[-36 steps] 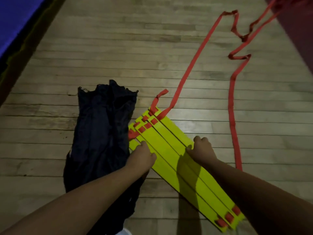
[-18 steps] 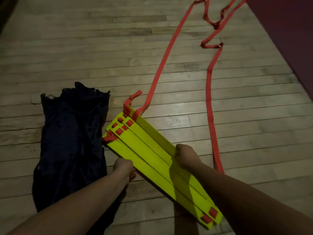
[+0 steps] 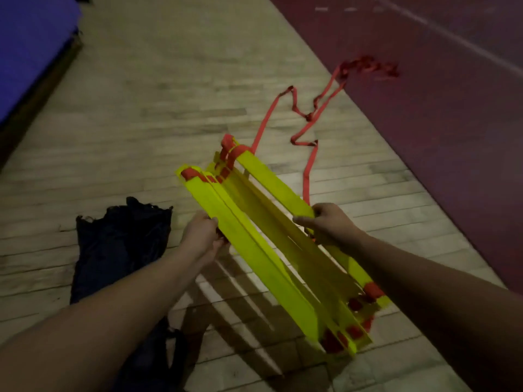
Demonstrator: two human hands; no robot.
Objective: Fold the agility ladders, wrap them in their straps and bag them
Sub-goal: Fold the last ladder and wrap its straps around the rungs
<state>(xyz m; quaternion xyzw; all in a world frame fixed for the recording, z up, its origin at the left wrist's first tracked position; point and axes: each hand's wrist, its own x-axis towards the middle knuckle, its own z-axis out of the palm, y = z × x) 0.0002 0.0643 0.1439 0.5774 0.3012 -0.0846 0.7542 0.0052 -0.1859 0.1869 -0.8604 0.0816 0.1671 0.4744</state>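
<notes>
The left hand (image 3: 202,236) and right hand (image 3: 325,222) grip the fanned rungs (image 3: 249,250); the trailing strap (image 3: 307,171) could snag, spilling them.

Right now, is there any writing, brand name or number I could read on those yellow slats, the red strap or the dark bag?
None: no word, number or logo can be read anywhere in this view.
yellow ladder rungs: plain and motion-blurred.
red strap: plain.
dark bag: too dim to show any label.
white line on the dark red floor: a marking only, no text.
</notes>
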